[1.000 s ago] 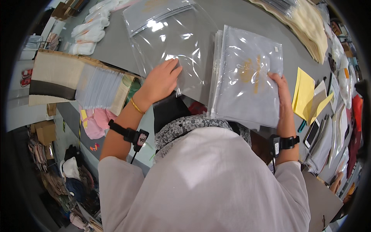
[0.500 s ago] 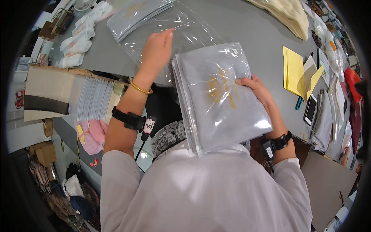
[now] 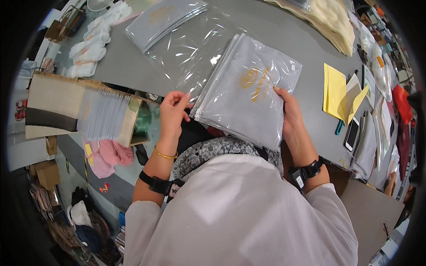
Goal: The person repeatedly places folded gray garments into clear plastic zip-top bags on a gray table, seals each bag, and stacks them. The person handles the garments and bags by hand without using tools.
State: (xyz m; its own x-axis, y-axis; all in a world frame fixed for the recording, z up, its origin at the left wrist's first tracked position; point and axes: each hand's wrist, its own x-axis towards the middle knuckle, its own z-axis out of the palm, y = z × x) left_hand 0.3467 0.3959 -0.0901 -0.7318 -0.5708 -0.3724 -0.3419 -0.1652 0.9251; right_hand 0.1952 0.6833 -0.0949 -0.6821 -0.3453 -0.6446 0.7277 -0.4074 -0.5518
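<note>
My right hand [image 3: 290,111] is closed on the right edge of a stack of flat clear packages [image 3: 266,80], its thumb lying on top. The packages have gold printing on the front, with something pale grey inside. They are held tilted over the front edge of the table. My left hand [image 3: 174,111], beside the stack's lower left corner, pinches the near edge of a large clear plastic bag [image 3: 188,53] with thumb and fingers. That bag lies spread over the table, its far part by a second stack of similar packages [image 3: 164,17].
A cardboard box [image 3: 53,102] with many upright clear packages [image 3: 102,114] stands at the left. White plastic bundles [image 3: 91,44] lie behind it. Yellow paper [image 3: 335,88], a phone [image 3: 352,134] and folded grey plastic [image 3: 367,142] are on the right. Cream cloth [image 3: 328,24] lies at the back.
My left hand has come back from over the clear bag toward my body and closed on its near edge. The package stack in my right hand has turned and moved forward, farther over the table.
</note>
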